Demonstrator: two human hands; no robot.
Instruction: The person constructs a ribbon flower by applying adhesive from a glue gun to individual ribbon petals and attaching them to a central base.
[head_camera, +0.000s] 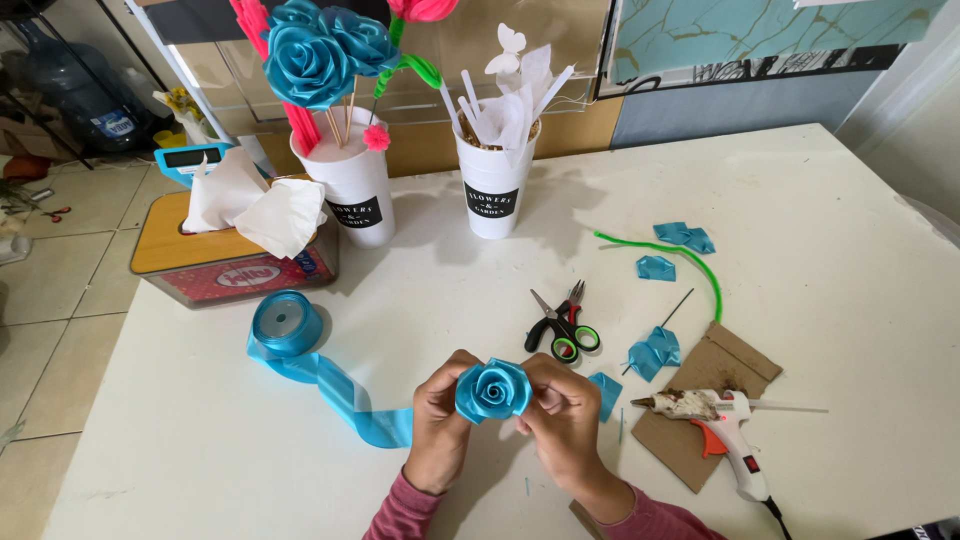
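at the left of the frame a tissue box (225, 262) sits above a blue ribbon spool (285, 322), its ribbon trailing toward bottom centre. there the left hand (440, 420) and right hand (565, 415) both pinch a blue ribbon rose (492, 390) – fingers closed on its edges. just above lie scissors (562, 325); lower right, a glue gun (715, 425) rests on cardboard (705, 385) – on the white table (850, 220).

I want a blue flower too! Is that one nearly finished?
Nearly. The ribbon rose already looks fully rolled, and both hands, left hand and right hand, hold it. It has no stem yet: the green pipe cleaner lies unused. Folded ribbon pieces and the glue gun wait nearby.
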